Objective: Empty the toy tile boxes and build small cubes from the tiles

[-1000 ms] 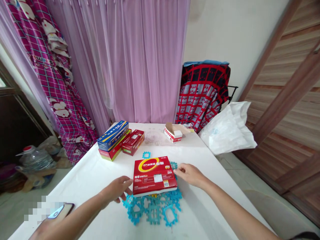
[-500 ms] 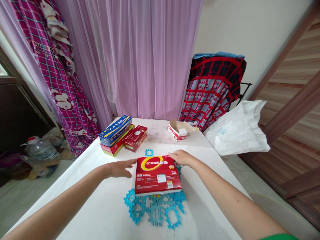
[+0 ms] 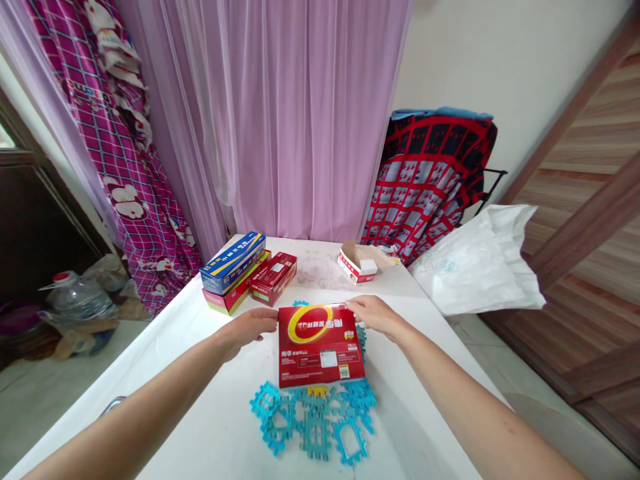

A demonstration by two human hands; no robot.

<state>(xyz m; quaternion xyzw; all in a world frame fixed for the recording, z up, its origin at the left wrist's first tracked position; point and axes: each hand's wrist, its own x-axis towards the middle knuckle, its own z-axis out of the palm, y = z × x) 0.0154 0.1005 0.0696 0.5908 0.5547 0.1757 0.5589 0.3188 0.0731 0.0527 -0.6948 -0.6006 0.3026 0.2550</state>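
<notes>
A flat red box (image 3: 323, 353) with a yellow ring printed on it is over a pile of blue plastic interlocking pieces (image 3: 316, 423). My left hand (image 3: 254, 325) is at its upper left edge, fingertips against the side. At the upper right corner, my right hand (image 3: 371, 313) has its fingers closed on the box. A yellow piece (image 3: 317, 391) peeks out below the box's near edge. One more blue piece (image 3: 301, 303) shows only partly behind the far edge. The box hides the far part of the pile.
Left of centre at the back, a blue box (image 3: 233, 263) lies on a red box (image 3: 231, 295), beside another red box (image 3: 273, 279). An open white-and-red carton (image 3: 357, 263) stands at the back right. A white bag (image 3: 483, 263) hangs by the table's right edge.
My left hand has moved right and now meets the box. The box appears slightly raised at its far edge, covering more of the lone blue piece behind it.
</notes>
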